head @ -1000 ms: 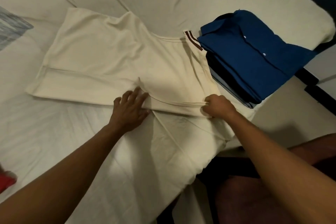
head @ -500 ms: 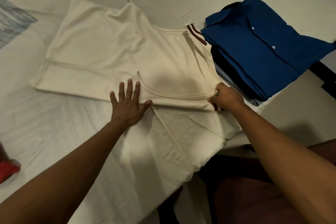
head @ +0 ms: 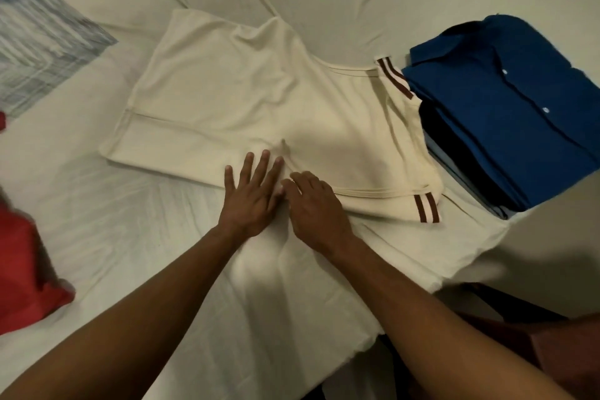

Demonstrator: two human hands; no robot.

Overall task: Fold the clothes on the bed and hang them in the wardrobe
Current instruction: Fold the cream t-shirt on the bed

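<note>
Forearms reached in from the near edge of the white-sheeted bed (head: 97, 211), and we saw both hands side by side on the near hem of the cream cotton T-shirt with maroon-striped sleeve cuffs (head: 259, 114). Our left hand (head: 251, 195) lay flat, fingers spread and pressing; our right hand (head: 313, 204) rested beside it with loosely bent fingers, though whether it pinched cloth we could not tell. We judged the shirt soft, light and limp, best taken at hem corners or shoulders. Beyond, by the right edge, sat a stack of folded clothes topped by a blue buttoned shirt (head: 506, 101). Red fabric (head: 22, 266) at the left edge was blurred; the wardrobe was unseen.
</note>
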